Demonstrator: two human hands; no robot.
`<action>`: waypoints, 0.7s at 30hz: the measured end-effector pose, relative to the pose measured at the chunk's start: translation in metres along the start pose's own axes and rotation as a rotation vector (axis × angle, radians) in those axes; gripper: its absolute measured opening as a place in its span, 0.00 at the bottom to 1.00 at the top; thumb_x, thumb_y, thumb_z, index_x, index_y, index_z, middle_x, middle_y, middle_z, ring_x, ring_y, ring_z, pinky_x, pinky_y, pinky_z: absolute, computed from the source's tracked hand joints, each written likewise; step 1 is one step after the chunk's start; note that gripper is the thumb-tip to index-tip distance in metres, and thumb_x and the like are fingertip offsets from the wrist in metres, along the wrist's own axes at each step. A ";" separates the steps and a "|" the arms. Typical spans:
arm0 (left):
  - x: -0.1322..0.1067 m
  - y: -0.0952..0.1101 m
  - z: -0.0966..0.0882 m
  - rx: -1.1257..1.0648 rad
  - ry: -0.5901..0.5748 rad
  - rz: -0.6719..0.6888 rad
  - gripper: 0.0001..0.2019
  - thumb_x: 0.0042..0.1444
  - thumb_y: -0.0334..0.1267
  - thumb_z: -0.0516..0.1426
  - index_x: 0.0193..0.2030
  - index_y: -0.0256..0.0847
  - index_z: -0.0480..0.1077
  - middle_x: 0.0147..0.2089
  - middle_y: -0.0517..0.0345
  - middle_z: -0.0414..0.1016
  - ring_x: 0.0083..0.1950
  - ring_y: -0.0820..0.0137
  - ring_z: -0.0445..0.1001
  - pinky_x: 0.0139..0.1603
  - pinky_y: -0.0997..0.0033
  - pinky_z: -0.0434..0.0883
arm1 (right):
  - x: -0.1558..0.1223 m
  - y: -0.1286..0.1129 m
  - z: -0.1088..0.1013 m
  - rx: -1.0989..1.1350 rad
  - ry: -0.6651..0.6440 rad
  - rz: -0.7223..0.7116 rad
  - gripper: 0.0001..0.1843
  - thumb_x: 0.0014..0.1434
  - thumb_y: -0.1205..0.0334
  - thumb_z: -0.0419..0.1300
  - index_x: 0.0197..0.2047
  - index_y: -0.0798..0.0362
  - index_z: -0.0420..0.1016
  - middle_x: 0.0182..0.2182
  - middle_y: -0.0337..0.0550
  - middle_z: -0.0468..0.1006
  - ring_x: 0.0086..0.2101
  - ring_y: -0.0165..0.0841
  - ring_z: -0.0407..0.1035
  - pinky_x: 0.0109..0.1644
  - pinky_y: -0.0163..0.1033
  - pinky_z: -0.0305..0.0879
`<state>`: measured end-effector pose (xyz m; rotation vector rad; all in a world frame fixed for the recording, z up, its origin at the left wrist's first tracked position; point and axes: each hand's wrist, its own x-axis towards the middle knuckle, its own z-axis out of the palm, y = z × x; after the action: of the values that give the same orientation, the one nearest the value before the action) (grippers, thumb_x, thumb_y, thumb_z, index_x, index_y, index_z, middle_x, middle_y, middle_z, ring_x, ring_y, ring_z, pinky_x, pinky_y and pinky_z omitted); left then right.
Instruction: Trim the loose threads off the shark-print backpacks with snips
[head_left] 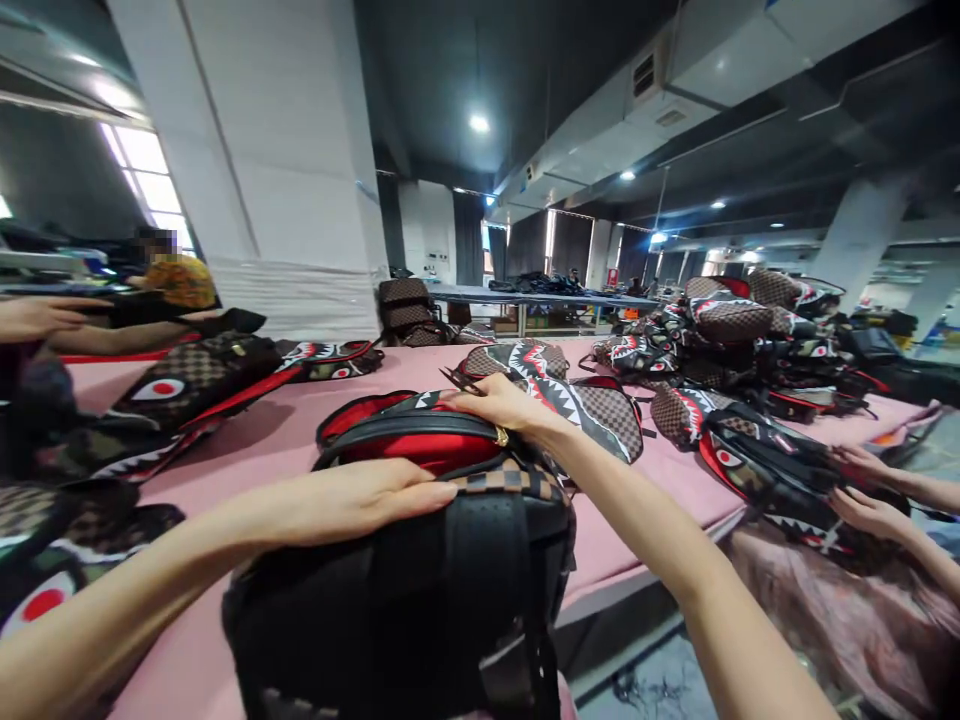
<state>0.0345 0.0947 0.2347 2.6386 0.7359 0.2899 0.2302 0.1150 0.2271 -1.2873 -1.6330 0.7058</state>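
In the head view, the black backpack (pixel 375 610) sits upright by the pink table (pixel 255 440), mouth open. The left hand (pixel 352 500) lies along its top edge, seemingly steadying it; whether those fingers pinch, I can't tell. Over its red lining (pixel 405 450), the right hand (pixel 510 405) grasps dark snips (pixel 461 380), probably keeping them handy.

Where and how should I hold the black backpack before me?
Probably by the top edge of the black backpack, at the checkered strip, from above on the near side: its black side faces you, and its mouth gapes open, showing red lining behind that edge.
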 end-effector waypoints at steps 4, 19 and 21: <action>0.018 -0.009 -0.008 -0.124 -0.003 -0.019 0.22 0.54 0.55 0.49 0.37 0.44 0.78 0.40 0.57 0.79 0.41 0.60 0.75 0.43 0.69 0.69 | -0.035 0.011 -0.019 0.110 0.209 -0.063 0.19 0.56 0.49 0.53 0.29 0.57 0.73 0.23 0.36 0.73 0.23 0.24 0.62 0.27 0.29 0.56; 0.005 -0.017 -0.007 -0.313 0.490 0.038 0.20 0.57 0.50 0.48 0.42 0.39 0.72 0.43 0.55 0.76 0.45 0.66 0.72 0.49 0.69 0.66 | -0.096 0.043 0.013 0.658 0.110 0.190 0.20 0.38 0.53 0.70 0.33 0.54 0.75 0.25 0.41 0.75 0.25 0.32 0.69 0.32 0.37 0.67; -0.027 -0.021 -0.002 -0.472 0.630 -0.070 0.19 0.56 0.52 0.49 0.40 0.37 0.71 0.37 0.54 0.77 0.37 0.68 0.74 0.40 0.71 0.69 | -0.093 0.053 0.007 0.675 0.103 0.203 0.20 0.37 0.54 0.71 0.33 0.54 0.75 0.25 0.41 0.76 0.24 0.32 0.70 0.31 0.36 0.67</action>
<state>0.0015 0.0975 0.2248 2.0606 0.8138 1.1517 0.2504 0.0426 0.1506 -0.9694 -1.0444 1.1708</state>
